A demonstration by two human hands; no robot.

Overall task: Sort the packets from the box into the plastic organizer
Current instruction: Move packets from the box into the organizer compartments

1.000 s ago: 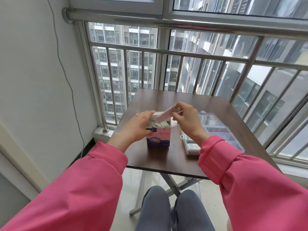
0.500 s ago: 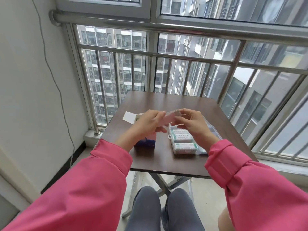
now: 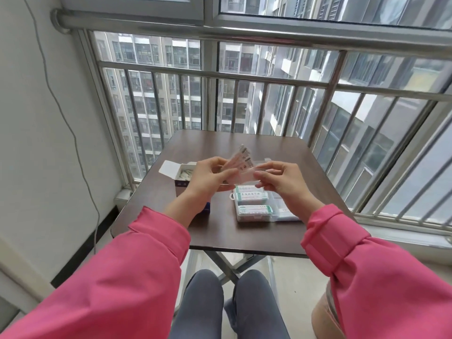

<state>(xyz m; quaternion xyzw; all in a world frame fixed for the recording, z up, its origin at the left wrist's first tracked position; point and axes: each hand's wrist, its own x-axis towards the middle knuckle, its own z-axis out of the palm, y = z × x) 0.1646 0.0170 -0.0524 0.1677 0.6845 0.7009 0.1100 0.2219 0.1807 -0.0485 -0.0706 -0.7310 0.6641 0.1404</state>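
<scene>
A fan of several thin pink-and-white packets (image 3: 241, 162) is held above the table. My left hand (image 3: 210, 178) grips the fan's lower left end; my right hand (image 3: 281, 179) pinches one packet at the right end. The open box (image 3: 179, 176), white flap up and more packets inside, stands on the table behind my left hand, partly hidden by it. The clear plastic organizer (image 3: 254, 206) lies below my hands, with green-and-white labelled packets in its two nearest left compartments.
The small brown table (image 3: 220, 231) stands against a metal window railing (image 3: 220, 74) at the back and right. A white wall with a hanging cable (image 3: 73, 143) is on the left. My knees (image 3: 227, 302) are under the table's near edge.
Both hands lifted the packets out of the box and rose over the organizer. The packets are now spread into a fan between the two hands.
</scene>
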